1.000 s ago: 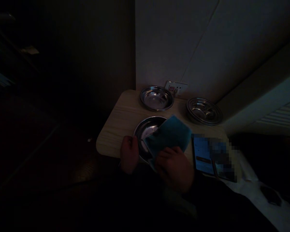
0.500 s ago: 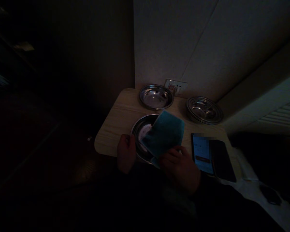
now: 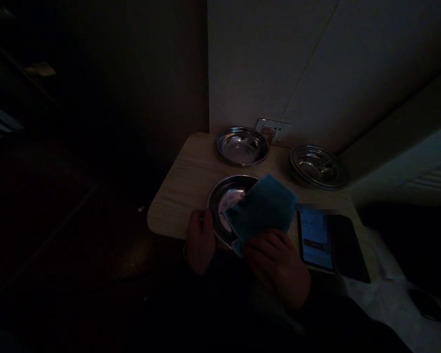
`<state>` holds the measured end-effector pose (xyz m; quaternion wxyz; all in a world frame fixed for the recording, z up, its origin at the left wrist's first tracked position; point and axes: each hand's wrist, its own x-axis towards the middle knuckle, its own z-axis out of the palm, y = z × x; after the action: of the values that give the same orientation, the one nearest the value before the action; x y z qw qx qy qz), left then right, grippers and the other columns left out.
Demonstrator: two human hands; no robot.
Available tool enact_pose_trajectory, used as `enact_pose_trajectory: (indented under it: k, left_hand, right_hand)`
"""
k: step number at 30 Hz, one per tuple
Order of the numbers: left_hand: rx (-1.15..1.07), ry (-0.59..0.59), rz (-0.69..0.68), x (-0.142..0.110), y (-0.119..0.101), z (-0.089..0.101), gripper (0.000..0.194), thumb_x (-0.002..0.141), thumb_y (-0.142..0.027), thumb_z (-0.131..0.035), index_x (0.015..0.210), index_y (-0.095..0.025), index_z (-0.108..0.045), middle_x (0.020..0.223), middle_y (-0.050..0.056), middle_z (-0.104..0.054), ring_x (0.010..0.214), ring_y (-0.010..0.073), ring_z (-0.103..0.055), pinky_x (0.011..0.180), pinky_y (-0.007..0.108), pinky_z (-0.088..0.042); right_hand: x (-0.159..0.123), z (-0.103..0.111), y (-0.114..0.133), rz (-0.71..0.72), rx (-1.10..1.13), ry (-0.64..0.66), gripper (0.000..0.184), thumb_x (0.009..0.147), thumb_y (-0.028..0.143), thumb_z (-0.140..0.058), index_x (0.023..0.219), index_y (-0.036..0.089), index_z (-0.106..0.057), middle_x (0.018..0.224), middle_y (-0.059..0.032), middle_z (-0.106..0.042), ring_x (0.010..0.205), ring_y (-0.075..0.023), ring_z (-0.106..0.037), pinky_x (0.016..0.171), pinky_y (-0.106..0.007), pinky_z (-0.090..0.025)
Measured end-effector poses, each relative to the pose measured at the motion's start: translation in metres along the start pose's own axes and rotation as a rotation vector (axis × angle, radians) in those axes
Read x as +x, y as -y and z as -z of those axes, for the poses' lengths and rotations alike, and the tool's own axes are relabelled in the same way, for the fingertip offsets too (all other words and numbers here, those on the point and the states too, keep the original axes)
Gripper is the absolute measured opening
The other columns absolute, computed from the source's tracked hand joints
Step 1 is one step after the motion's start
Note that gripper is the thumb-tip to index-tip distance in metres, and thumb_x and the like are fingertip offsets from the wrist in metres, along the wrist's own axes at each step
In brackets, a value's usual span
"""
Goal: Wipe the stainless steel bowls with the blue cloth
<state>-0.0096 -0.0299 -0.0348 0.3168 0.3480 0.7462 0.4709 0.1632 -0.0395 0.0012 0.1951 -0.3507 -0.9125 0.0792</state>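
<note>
Dim tabletop (image 3: 180,186), teal cloth (image 3: 263,208), nearest bowl (image 3: 228,200) partly hidden

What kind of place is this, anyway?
Probably a corner of a home or similar room, though it is too dark to be sure. A small table stands by a wall with a power socket, and metal bowls are on it.

the head view looks forward and down from close above the table (image 3: 180,191), facing a wall (image 3: 268,63).
</note>
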Motion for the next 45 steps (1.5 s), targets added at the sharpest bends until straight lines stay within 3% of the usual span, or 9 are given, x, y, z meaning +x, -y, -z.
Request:
enact_pose_trajectory:
  k: [3,5,8,11,16,29,37,45]
  left_hand:
    - [0.037,-0.014,-0.007,0.003,0.004,0.000,0.030,0.082,-0.045,-0.039,0.083,-0.019,-0.054,0.069,0.002,-0.060,0.065,0.0161,-0.057,0.059,0.028,-0.043]
    - [0.032,-0.020,0.001,0.005,0.005,0.001,0.032,0.081,-0.043,-0.041,0.095,-0.018,-0.054,0.070,0.003,-0.061,0.062,0.0164,-0.058,0.056,0.028,-0.044]
    - [-0.008,0.001,-0.050,0.009,0.002,0.003,0.038,0.081,-0.034,-0.042,0.114,-0.017,-0.050,0.087,0.007,-0.065,0.076,0.0179,-0.061,0.065,0.030,-0.047]
    - [-0.036,0.059,-0.117,0.012,-0.002,0.004,0.037,0.082,-0.031,-0.040,0.114,-0.018,-0.053,0.102,0.008,-0.063,0.091,0.0189,-0.059,0.077,0.031,-0.046]
    - [-0.062,0.073,-0.194,0.013,-0.002,0.001,0.039,0.085,-0.038,-0.038,0.113,-0.018,-0.055,0.108,0.008,-0.063,0.097,0.0179,-0.058,0.084,0.029,-0.044]
    - [-0.003,-0.045,-0.170,0.018,0.001,-0.006,0.037,0.083,-0.040,-0.040,0.107,-0.015,-0.053,0.075,0.007,-0.067,0.066,0.0166,-0.062,0.056,0.026,-0.047]
    - [0.023,-0.095,-0.161,0.017,-0.001,-0.005,0.036,0.082,-0.038,-0.040,0.104,-0.012,-0.052,0.070,0.007,-0.065,0.062,0.0168,-0.062,0.053,0.026,-0.046]
    - [-0.068,-0.061,-0.153,0.019,0.000,-0.007,0.036,0.083,-0.039,-0.039,0.105,-0.013,-0.049,0.071,0.006,-0.065,0.060,0.0152,-0.062,0.051,0.024,-0.046]
  right_hand:
    - [-0.004,0.006,-0.003,-0.043,0.002,0.006,0.019,0.085,0.021,-0.047,0.094,0.023,-0.064,0.092,-0.0025,-0.066,0.087,-0.0174,-0.052,0.089,-0.040,-0.030]
    - [-0.004,0.008,-0.005,-0.068,0.001,0.011,0.017,0.085,0.021,-0.048,0.092,0.023,-0.064,0.091,-0.0022,-0.066,0.088,-0.0172,-0.051,0.090,-0.040,-0.029]
    - [-0.003,0.008,-0.004,-0.081,0.020,0.034,0.017,0.084,0.020,-0.049,0.090,0.023,-0.064,0.090,-0.0017,-0.066,0.087,-0.0175,-0.051,0.089,-0.040,-0.029]
    - [-0.003,0.006,-0.001,-0.078,0.032,0.047,0.017,0.083,0.020,-0.048,0.090,0.023,-0.064,0.088,-0.0013,-0.066,0.086,-0.0170,-0.051,0.088,-0.039,-0.029]
    - [-0.004,0.002,0.001,-0.096,0.049,0.018,0.015,0.083,0.020,-0.050,0.087,0.023,-0.064,0.085,-0.0010,-0.066,0.084,-0.0171,-0.051,0.090,-0.039,-0.029]
    - [0.004,-0.001,0.000,-0.139,0.019,0.041,0.015,0.082,0.018,-0.051,0.085,0.024,-0.064,0.084,-0.0006,-0.065,0.084,-0.0159,-0.052,0.094,-0.038,-0.027]
    - [0.050,-0.026,0.034,-0.345,0.046,0.142,0.010,0.081,0.021,-0.052,0.076,0.020,-0.061,0.082,-0.0016,-0.062,0.084,-0.0159,-0.050,0.082,-0.032,-0.032]
    - [0.032,-0.005,0.018,-0.251,-0.055,0.217,0.012,0.081,0.019,-0.050,0.075,0.020,-0.061,0.080,-0.0023,-0.061,0.082,-0.0166,-0.049,0.080,-0.034,-0.029]
